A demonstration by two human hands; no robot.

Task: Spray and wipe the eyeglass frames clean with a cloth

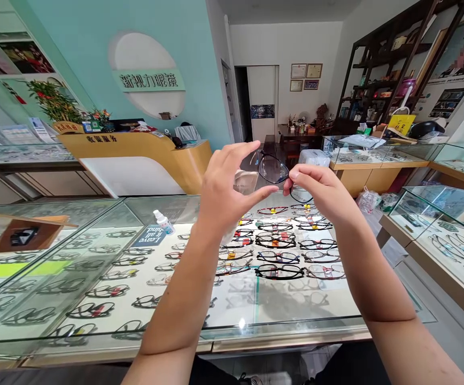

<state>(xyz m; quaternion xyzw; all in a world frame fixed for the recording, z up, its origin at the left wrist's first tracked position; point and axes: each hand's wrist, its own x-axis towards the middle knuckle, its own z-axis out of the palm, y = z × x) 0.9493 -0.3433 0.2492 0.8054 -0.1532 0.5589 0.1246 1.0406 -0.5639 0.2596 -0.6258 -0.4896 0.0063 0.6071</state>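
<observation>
My right hand (316,187) pinches a pair of dark-rimmed eyeglasses (273,182) near the bridge, holding them up above the glass display counter. One lens points towards my left hand (224,187), and the other hangs below my right fingers. Around that nearer lens, my left thumb and index finger are spread apart, with a gap between them and the rim. A pale, thin cloth (246,182) shows behind my left palm and seems held by the other fingers, which are mostly hidden. Under both hands, rows of eyeglass frames (279,272) lie in the counter.
The glass counter (288,329) runs across in front of me. On its top stand a white spray bottle (163,222) and, farther left, a wooden tray (27,233). A yellow reception desk (136,152) is behind it; another display case (444,235) stands at right.
</observation>
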